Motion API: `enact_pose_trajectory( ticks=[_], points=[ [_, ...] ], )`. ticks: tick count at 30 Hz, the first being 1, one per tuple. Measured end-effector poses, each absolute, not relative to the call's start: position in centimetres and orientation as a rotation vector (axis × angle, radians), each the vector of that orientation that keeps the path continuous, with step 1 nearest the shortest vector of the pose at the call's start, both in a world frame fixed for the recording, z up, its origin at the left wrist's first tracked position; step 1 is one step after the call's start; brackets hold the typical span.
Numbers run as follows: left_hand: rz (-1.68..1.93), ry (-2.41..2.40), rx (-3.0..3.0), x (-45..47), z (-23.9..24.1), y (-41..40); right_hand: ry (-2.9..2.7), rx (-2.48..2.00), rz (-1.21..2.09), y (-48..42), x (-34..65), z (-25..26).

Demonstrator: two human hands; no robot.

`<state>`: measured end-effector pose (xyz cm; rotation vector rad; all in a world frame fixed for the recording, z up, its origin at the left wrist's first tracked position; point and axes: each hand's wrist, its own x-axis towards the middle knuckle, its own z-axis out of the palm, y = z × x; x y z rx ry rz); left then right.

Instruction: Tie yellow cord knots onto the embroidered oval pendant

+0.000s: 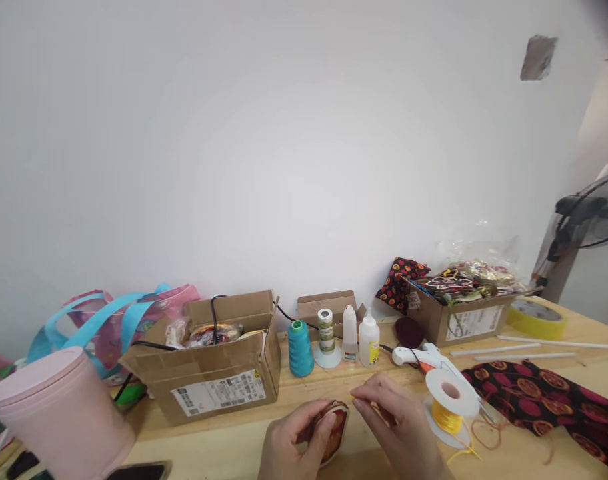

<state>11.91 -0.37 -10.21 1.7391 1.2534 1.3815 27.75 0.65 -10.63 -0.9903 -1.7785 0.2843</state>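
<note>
My left hand [299, 440] is closed around a small rounded fabric pouch [335, 433], dark red and patterned, with a pale trimmed edge. The pouch is held upright, its top edge facing my right hand. My right hand [397, 423] pinches a tiny bit of yellow cord [353, 398] between thumb and fingertips, just right of the pouch; most of it is hidden by the fingers. Close to my right wrist stands a white spool [451, 393] wound with yellow cord, a loose end trailing on the wooden table [204, 448].
Behind my hands stand a teal thread cone [301, 350], a green thread spool [327, 333], two squeeze bottles [369, 341] and a white glue gun [434, 360]. Cardboard boxes [219, 380] flank them. A pink canister [64, 420] is left; patterned cloth [539, 397] and yellow tape [537, 320] lie right.
</note>
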Motion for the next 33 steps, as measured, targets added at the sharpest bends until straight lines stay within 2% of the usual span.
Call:
enact_pose_trajectory(
  ticks=[12,33],
  points=[
    [1.226,1.271,1.873,11.24,-10.40,0.17,-1.871,-1.055,0.273,0.28,27.46,-10.52],
    [1.402,1.140,2.510,10.93,-10.39,0.40,-1.945,-1.071,0.191,0.09,27.11,-10.95]
  ],
)
